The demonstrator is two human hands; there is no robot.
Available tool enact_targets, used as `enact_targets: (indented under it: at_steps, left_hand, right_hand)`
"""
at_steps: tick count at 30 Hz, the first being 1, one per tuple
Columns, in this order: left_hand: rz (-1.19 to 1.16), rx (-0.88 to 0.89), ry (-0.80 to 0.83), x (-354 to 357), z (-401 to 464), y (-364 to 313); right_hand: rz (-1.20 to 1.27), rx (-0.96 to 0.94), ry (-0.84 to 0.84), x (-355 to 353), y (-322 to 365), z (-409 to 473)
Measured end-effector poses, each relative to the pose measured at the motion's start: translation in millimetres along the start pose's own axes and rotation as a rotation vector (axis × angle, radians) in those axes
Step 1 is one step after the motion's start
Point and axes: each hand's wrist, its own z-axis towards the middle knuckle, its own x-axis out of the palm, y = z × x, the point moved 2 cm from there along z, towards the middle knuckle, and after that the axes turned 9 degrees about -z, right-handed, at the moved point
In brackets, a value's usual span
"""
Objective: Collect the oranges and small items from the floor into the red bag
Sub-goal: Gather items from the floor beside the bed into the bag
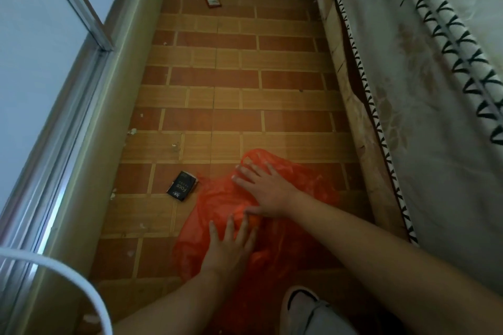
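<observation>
A thin red plastic bag (212,215) lies crumpled on the tiled floor in the lower middle of the head view. My left hand (231,242) rests flat on its near part, fingers spread. My right hand (264,187) presses flat on its far part, fingers apart. An orange bulge shows through the plastic between the two hands. A small black packet (181,185) lies on the floor just left of the bag. A small red-and-white box (213,0) lies far up the floor. No loose oranges are visible on the floor.
The floor strip is narrow: a wall with a metal window frame (89,43) runs along the left, a bed with a patterned grey sheet (424,106) along the right. A white curved rim (68,277) is at lower left. My slippered foot (299,304) is near the bag.
</observation>
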Motion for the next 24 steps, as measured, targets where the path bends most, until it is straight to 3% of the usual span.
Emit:
enact_targets:
  at_steps: [12, 16, 20, 24]
  left_hand:
    - [0.212, 0.006, -0.015, 6.3, 4.8, 67.7]
    - [0.204, -0.019, 0.007, 1.2, 2.5, 71.3]
    - [0.056, -0.068, -0.011, -7.4, -2.2, 74.8]
    - [-0.211, -0.043, -0.086, -22.8, -2.9, 70.3]
  right_hand:
    - [0.081, 0.155, 0.127, 45.1, -36.9, -6.2]
    - [0.191, 0.391, 0.153, 65.0, -46.5, -21.6]
    - [0.259, 0.566, 0.056, 64.5, -55.2, -33.2]
    - [0.216, 0.483, -0.157, 49.2, -34.5, -43.5]
